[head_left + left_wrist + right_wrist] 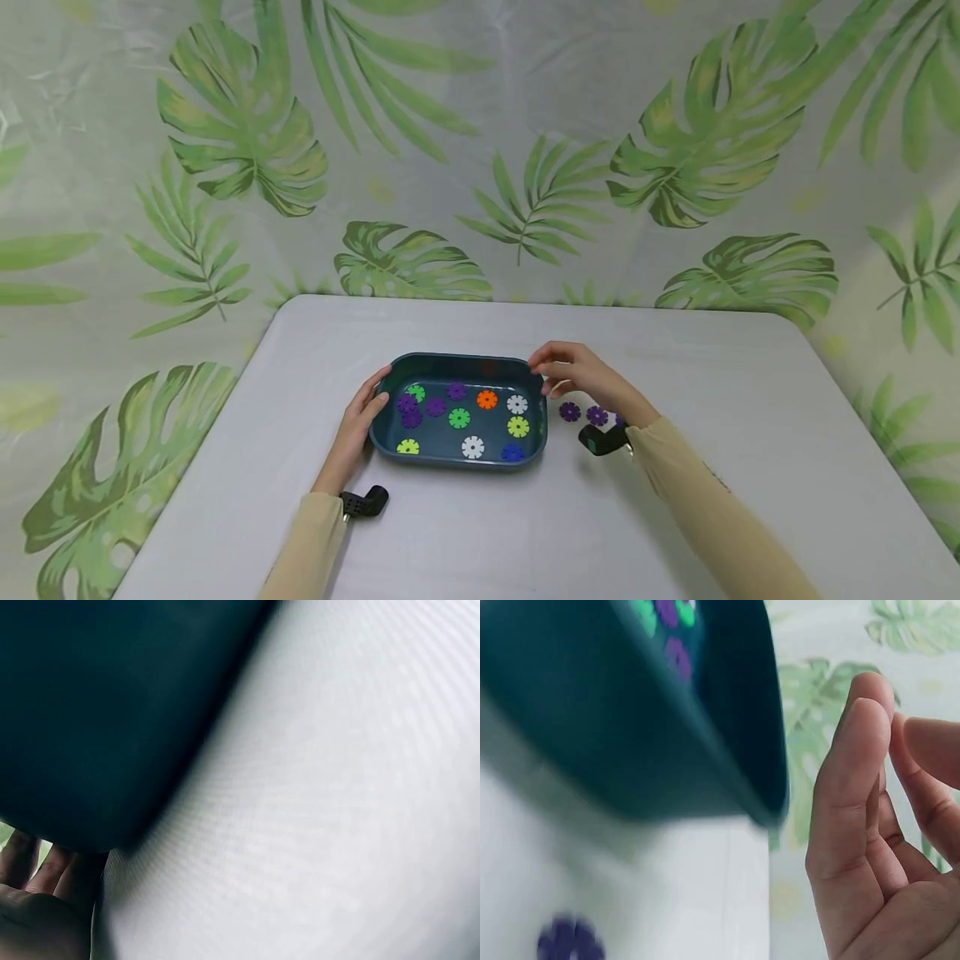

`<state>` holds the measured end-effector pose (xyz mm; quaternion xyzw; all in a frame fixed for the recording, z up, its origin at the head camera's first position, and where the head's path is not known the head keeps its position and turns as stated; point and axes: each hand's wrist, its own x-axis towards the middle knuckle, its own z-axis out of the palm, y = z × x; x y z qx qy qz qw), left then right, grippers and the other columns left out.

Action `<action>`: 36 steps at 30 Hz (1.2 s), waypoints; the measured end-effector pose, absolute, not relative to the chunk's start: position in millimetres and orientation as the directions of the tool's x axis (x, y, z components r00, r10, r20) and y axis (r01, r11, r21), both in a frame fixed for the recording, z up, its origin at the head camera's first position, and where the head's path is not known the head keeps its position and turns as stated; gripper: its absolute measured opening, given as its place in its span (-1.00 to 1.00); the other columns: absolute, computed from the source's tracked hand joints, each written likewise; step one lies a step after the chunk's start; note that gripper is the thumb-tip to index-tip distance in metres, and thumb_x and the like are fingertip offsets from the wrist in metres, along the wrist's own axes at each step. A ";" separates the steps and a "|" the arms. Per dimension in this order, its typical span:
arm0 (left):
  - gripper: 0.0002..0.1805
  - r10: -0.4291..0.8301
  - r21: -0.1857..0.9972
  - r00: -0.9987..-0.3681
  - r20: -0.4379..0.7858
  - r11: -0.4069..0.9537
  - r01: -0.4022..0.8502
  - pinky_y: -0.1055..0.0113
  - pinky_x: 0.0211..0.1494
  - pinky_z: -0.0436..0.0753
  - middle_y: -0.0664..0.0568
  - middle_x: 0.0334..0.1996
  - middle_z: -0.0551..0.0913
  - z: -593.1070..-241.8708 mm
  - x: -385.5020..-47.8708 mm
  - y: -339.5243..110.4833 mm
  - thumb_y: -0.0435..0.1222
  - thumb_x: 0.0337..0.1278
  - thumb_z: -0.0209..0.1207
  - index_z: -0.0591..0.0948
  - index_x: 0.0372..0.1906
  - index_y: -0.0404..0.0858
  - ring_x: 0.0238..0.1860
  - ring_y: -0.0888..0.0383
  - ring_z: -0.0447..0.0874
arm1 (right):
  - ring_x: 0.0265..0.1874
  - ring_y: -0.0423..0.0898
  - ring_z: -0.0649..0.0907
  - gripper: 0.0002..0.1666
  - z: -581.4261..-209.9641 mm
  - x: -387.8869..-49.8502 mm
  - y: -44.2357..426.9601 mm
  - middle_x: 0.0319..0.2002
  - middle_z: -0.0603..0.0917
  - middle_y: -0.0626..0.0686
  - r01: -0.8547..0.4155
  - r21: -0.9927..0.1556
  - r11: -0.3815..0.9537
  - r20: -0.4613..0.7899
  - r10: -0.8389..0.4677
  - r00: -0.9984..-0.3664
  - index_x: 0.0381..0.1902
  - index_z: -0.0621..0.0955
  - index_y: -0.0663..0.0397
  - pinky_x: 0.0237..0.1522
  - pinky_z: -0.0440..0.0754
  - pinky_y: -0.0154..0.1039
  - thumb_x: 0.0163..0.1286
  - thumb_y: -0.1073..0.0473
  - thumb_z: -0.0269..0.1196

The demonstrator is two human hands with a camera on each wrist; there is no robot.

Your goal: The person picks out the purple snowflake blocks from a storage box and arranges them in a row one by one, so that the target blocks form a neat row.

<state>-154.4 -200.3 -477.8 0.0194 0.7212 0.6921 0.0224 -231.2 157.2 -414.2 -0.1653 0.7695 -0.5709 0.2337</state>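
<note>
Most discs (pixel 459 418) are seemingly placed in the tray (pixel 435 440) held by the left grip (pixel 362 417), three purple discs (pixel 570 412) left near the narrow, empty right grip (pixel 576 372).

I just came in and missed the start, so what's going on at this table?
A person's left hand holds the left end of a dark teal tray with colorful notched discs lying in it. The right hand is by the tray's far right corner, with nothing visible in its grasp. More purple discs lie on the white table, right of the tray.
</note>
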 end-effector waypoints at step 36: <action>-0.49 0.047 1.000 -0.999 -0.002 0.021 -0.001 0.01 0.45 -0.16 0.00 0.47 0.08 -478.8 -154.4 -199.8 -0.29 0.46 -0.09 0.24 0.44 -0.16 0.48 -0.01 -0.23 | -0.48 -0.04 0.65 -0.79 -455.1 -236.7 0.9 -0.29 0.57 0.20 0.120 -0.899 0.421 -0.374 -0.593 -0.713 -0.11 0.54 0.42 -0.28 0.68 -0.15 0.31 0.48 0.07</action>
